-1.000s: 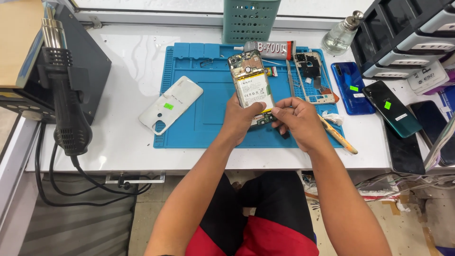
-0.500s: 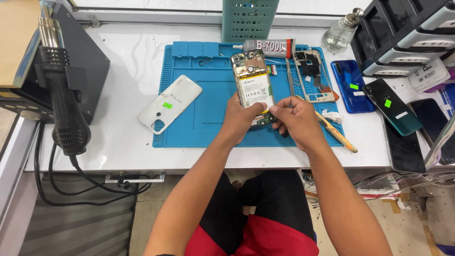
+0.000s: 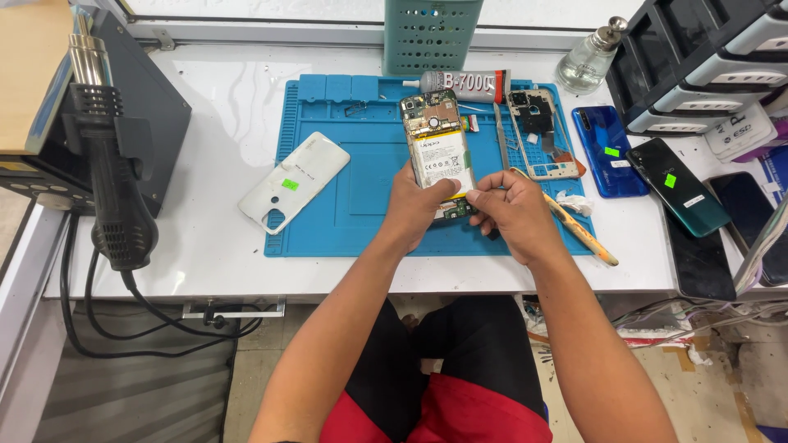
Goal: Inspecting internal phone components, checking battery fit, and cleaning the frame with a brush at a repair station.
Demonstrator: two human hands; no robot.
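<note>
opened phone, back cover off, white battery and circuit board exposed, held upright over blue mat. left hand grip wrapped shut around phone's lower end. right hand grip pinched together at phone's bottom edge, just beside left thumb.

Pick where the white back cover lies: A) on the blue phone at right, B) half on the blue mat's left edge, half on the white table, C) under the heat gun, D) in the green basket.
B: the white back cover lies tilted across the left edge of the blue mat, partly on the white table, apart from both hands.
</note>
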